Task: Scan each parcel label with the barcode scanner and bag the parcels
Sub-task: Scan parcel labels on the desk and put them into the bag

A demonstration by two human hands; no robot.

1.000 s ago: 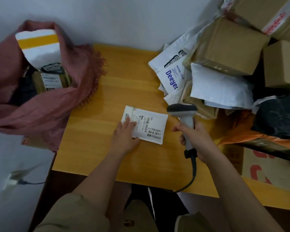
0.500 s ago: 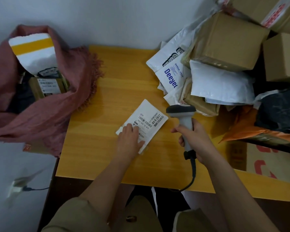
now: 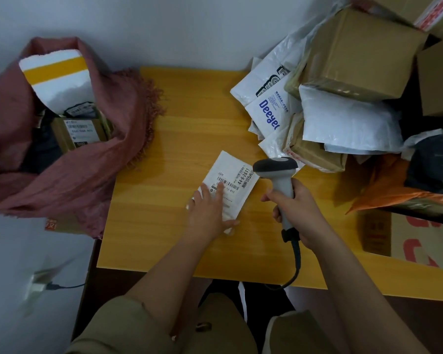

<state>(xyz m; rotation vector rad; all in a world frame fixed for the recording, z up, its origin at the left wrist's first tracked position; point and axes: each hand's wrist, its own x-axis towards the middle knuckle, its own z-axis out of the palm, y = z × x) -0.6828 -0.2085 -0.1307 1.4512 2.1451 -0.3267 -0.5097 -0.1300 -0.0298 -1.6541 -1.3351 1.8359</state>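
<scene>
The right hand [image 3: 296, 210] is wrapped round the grey handle of the barcode scanner [image 3: 279, 180], fingers curled tight, its dark head tipped over the right edge of the small white parcel [image 3: 230, 182] and its cable [image 3: 296, 261] trailing off the near edge of the table [image 3: 184, 118]. The left hand [image 3: 210, 213] lies flat on the parcel with fingers straight and spread, pressing its near end onto the wood and gripping nothing; one fingertip sits on part of the barcode. To scan well, it would help to slide that hand back toward the near corner so the printed bars are bare, keep the packet pinned flat, and draw the scanner head back a little so its window faces the whole code rather than hanging over the edge. The parcel is a thin, soft white mailer lying slantwise near the middle of the table, label up, with a barcode and the digits 44-6-2611 readable. The dusty-pink cloth bag [image 3: 92, 159] to the left, already holding several parcels, looks to be its destination; the pile of waiting parcels [image 3: 343, 103] crowds the right side.
</scene>
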